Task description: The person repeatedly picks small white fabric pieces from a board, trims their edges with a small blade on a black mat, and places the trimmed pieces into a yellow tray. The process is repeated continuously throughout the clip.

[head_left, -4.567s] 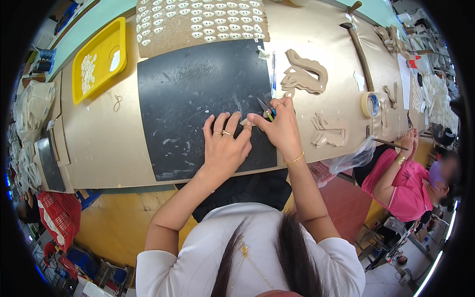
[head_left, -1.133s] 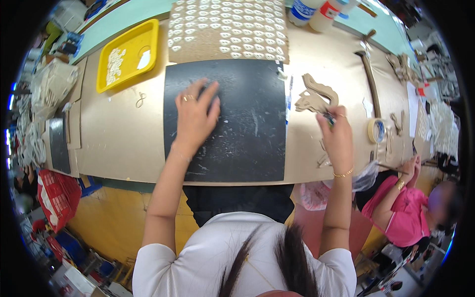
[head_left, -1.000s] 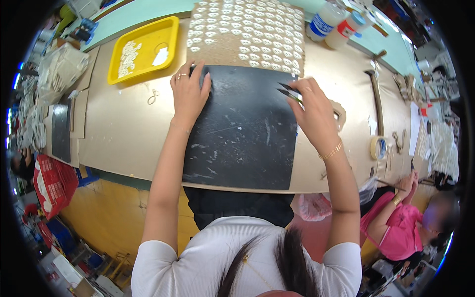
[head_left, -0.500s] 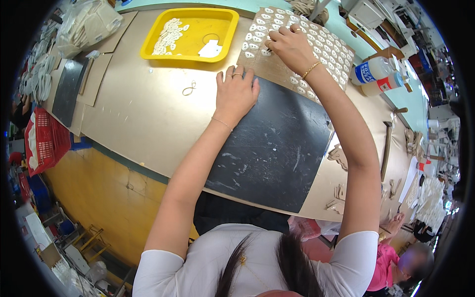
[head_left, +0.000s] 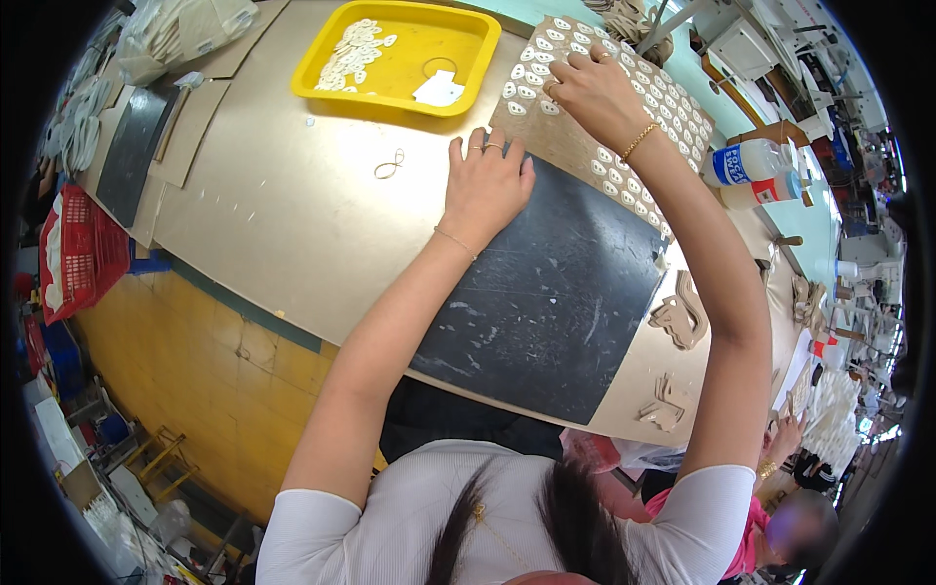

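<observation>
My left hand [head_left: 490,185] lies at the far left corner of a black mat [head_left: 546,302], its fingers apart and their tips at the mat's edge. Beyond the mat is a brown board [head_left: 575,146] set with rows of small white oval pieces [head_left: 616,177]. Over the far part of that board, my right hand [head_left: 595,93] is bent downward with fingers drawn together. What its fingertips hold, if anything, is hidden behind the hand. Left of the board stands a yellow tray [head_left: 390,99], with a pile of white oval pieces [head_left: 353,58] and a white tag [head_left: 439,90] inside.
A rubber band [head_left: 389,164] lies on the tan table [head_left: 283,214]. Bottles [head_left: 749,161] stand right of the board, and brown cut-out parts [head_left: 680,320] lie right of the mat. A plastic bag [head_left: 180,37] sits far left. Another person's hand [head_left: 783,439] shows at right.
The whole view has shifted slightly, with the table things moving right in it. My left hand stays on the mat, and my right hand remains over the board with small finger movement.
</observation>
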`<state>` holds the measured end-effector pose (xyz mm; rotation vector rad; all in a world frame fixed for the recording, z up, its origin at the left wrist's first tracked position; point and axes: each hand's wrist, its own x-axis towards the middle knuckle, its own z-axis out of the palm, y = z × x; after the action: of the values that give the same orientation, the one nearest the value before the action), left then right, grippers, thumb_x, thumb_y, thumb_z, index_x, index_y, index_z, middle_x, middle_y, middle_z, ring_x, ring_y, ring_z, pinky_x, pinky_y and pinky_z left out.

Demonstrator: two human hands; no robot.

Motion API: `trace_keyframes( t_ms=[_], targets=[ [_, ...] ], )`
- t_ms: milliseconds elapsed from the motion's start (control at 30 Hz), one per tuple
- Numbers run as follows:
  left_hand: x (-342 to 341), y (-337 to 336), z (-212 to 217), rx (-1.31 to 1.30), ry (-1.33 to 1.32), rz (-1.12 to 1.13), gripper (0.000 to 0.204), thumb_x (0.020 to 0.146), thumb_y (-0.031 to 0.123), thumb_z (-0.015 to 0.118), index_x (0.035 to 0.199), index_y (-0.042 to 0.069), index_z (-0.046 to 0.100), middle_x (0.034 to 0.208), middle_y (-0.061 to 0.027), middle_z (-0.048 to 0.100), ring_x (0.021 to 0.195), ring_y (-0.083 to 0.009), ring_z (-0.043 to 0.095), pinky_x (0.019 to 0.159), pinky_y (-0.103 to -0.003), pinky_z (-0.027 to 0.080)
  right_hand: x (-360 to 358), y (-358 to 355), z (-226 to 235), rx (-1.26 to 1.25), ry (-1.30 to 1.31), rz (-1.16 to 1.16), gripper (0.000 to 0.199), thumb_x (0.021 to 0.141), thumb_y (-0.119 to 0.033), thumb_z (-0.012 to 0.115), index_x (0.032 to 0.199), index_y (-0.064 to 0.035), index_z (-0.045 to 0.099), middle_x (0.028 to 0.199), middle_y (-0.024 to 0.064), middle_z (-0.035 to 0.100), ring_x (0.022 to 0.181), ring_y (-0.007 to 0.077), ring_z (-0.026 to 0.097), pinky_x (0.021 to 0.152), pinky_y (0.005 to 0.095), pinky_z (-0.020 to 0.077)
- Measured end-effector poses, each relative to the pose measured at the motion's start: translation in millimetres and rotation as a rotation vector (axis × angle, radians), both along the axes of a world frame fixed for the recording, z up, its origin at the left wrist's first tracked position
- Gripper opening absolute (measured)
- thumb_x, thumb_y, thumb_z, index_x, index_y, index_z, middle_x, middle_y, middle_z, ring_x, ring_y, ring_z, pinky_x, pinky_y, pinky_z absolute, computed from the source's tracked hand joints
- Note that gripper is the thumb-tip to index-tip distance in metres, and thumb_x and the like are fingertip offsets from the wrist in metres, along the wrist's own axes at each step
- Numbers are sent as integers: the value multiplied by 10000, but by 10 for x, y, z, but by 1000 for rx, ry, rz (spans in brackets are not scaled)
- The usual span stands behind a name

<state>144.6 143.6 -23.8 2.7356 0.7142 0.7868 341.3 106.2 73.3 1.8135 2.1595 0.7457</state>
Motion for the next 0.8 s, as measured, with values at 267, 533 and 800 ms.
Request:
trace_keyframes(
  t_ms=[267, 533, 800],
  targets=[
    [-3, -1, 4, 2, 1, -1, 305, 921, 292, 612, 1075, 46, 706, 1135, -157, 666, 1152, -334, 578, 1009, -548, 394, -43, 26, -100, -7, 23, 3, 108, 837, -157, 656, 798, -174, 754, 932, -15, 672, 980, 169, 647, 957, 387, 478],
    [-12, -3, 7, 3, 4, 8, 305, 917, 289, 614, 1085, 54, 711, 1134, -154, 668, 1145, -334, 579, 1014, -542, 391, -46, 199, -136, -267, 6, -66, 97, 844, -135, 668, 805, -125, 757, 951, 27, 724, 911, 235, 720, 790, 392, 576],
    [7, 1, -8, -1, -1, 2, 298, 921, 291, 613, 1086, 63, 711, 1137, -153, 674, 1154, -334, 584, 1001, -525, 392, 154, 260, 27, -385, 536, -429, 118, 787, -152, 779, 870, -70, 768, 893, 86, 763, 820, 253, 733, 741, 377, 577]
  ],
)
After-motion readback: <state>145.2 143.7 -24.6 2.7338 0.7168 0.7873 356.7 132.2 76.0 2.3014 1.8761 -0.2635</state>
